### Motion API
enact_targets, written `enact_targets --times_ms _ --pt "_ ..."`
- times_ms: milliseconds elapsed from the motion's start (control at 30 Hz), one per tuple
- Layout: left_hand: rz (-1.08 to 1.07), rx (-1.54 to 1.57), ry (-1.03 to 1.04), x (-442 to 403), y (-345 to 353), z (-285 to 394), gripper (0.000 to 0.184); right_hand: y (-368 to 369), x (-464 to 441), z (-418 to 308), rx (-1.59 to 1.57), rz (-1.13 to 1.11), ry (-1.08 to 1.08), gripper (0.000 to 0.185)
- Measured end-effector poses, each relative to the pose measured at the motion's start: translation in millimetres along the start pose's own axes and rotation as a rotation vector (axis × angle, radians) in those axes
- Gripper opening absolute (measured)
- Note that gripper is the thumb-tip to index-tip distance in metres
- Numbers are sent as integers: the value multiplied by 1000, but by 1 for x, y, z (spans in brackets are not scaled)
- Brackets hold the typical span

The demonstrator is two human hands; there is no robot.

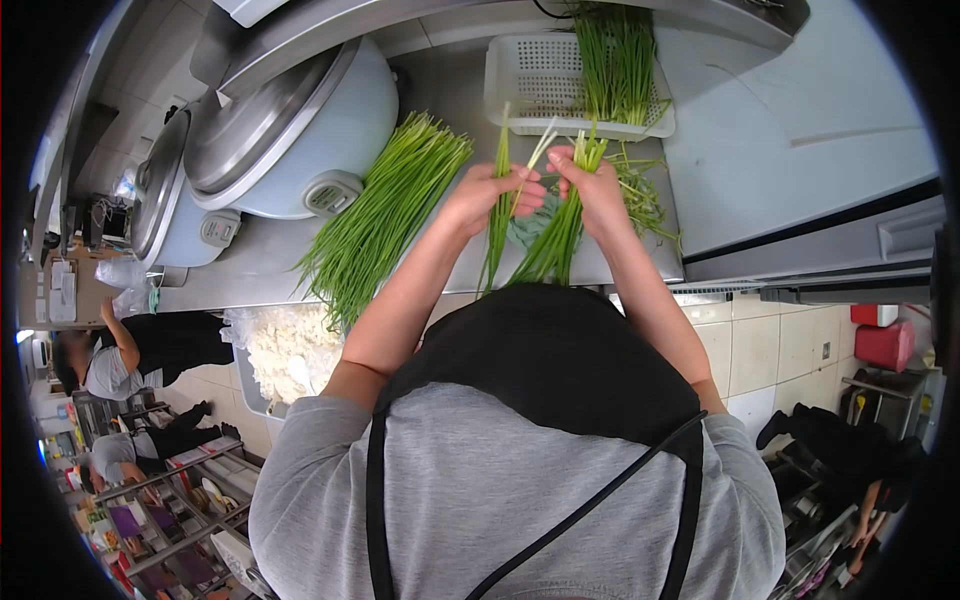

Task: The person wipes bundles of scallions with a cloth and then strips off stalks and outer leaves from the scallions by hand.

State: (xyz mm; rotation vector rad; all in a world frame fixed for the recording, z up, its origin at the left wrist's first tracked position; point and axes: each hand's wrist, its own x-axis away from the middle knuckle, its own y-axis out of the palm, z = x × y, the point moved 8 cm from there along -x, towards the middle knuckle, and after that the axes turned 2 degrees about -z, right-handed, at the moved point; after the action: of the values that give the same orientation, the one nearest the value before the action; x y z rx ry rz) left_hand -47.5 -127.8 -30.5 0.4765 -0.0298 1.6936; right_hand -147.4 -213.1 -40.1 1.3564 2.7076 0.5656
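Observation:
Over the steel counter [440, 75], my left hand [490, 195] is closed on a few green chives [501, 150], and pale stalks stick out by its fingertips. Close on its right, my right hand [595, 185] grips a thicker bunch of chives [553, 245], white ends up and green leaves hanging toward my apron. A large pile of chives [385, 205] lies left of my hands. Loose leaves and trimmings [645, 195] are scattered right of my right hand. Something pale green and crumpled [530, 228] lies beneath the hands, partly hidden.
A white perforated basket [530, 75] with more chives [615, 65] stands behind my hands. Two large rice cookers [310, 130] occupy the left side. Below the counter is a tub of white food [290, 350]. Other people [170, 345] are at far left and lower right.

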Motion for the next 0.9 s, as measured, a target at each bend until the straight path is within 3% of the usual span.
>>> enact_targets --times_ms 67,133,267,333,400,533,767,900 --pt "122 111 16 -1 -7 2 29 0 0 0 42 7 -7 17" --pt "131 161 33 -2 -9 3 29 9 6 0 234 -17 38 17" --pt "84 214 74 -8 -5 2 29 35 14 -6 269 -111 -28 17" --pt "95 251 65 -6 0 3 26 36 10 -8 279 -82 -193 16" --pt "107 289 55 -5 -1 3 23 31 11 -7 279 -73 -142 16" --pt "157 203 75 -4 -9 6 22 21 12 -4 207 -49 10 16" --pt "205 -76 115 -6 -17 6 19 16 6 4 299 -69 1 18" --pt "211 -86 91 -6 -18 8 19 12 2 8 481 -83 2 19"
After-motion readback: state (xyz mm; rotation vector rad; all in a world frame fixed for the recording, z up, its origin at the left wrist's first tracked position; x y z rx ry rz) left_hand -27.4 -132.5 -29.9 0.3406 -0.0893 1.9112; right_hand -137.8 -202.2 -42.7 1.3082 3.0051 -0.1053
